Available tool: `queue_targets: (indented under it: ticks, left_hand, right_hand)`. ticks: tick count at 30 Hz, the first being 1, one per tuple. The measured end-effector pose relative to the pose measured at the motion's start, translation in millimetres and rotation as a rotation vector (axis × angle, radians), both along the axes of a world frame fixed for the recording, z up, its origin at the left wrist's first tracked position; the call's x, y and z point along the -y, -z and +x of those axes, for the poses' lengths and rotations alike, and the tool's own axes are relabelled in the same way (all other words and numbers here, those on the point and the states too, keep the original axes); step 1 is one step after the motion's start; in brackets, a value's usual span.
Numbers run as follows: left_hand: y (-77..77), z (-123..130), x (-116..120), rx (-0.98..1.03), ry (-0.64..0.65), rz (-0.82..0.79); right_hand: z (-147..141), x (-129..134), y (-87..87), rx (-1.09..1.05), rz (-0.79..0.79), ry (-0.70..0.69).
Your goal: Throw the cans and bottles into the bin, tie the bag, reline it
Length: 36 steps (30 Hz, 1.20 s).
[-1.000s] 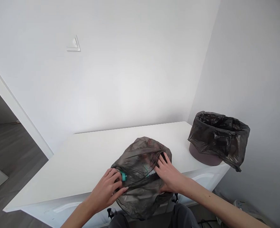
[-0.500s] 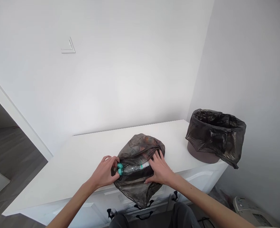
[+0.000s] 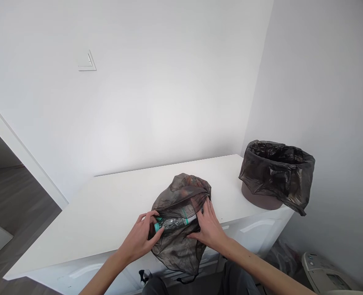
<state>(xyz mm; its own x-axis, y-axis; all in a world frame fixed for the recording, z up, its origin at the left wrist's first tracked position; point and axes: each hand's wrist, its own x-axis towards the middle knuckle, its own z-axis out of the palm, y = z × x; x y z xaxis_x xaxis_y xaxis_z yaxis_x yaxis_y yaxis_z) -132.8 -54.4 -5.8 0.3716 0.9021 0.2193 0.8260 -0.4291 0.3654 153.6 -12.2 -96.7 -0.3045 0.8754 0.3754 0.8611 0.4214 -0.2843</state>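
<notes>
A dark translucent plastic bag lies at the front edge of the white cabinet top, part of it hanging over. Clear bottles with teal caps show in its opening, along with reddish contents under the film. My left hand grips the bag's left edge beside the caps, thumb against a bottle. On the other side, my right hand holds the bag's right edge, its fingertips at the rim near the bottles' far ends.
A brown bin lined with a dark bag stands at the cabinet's right end. The white cabinet top meets the wall behind. A beige appliance is on the floor at lower right.
My left hand has moved slightly right and down, its thumb now further over the bottle. The bag's opening is narrower, and its front flap hangs lower and further right.
</notes>
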Motion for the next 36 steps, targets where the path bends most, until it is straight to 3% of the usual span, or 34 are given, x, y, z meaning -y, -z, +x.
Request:
queue_targets:
  ticks: [4, 7, 9, 15, 18, 21, 26, 30, 36]
  left_hand:
    - [-4.7, 6, 0, 0.069, -0.045, 0.049]
    - [-26.2, 0, 0, 0.133, -0.126, 0.176]
    - [-50.8, -12, 1, 0.178, -0.207, 0.26]
    - [-143.2, -60, -6, 0.175, -0.564, 0.527]
    - [-166.9, -76, -26, 0.034, -0.652, 0.503]
    - [-165.9, -89, -53, -0.226, -0.599, 0.469]
    - [-143.6, -111, -85, -0.601, -0.495, 0.565]
    - [-132.2, -117, -96, -0.651, -0.526, 0.528]
    - [-127.5, -114, -104, -0.591, -0.602, 0.483]
  right_hand:
    - [13, -7, -5.0, -0.068, -0.114, -0.033]
    - [28, -18, -7.5, -0.117, -0.179, -0.053]
    - [38, -25, -6.3, -0.142, -0.19, -0.057]
    - [48, -35, 5.1, -0.165, -0.164, -0.069]
    - [46, -35, 8.9, -0.168, -0.118, -0.048]
    - [45, -34, 9.8, -0.156, -0.08, -0.028]
    - [44, -36, 8.1, -0.11, -0.026, -0.04]
    - [43, -37, 8.4, -0.094, 0.023, -0.038]
    - [42, -36, 9.1, -0.08, 0.002, -0.038]
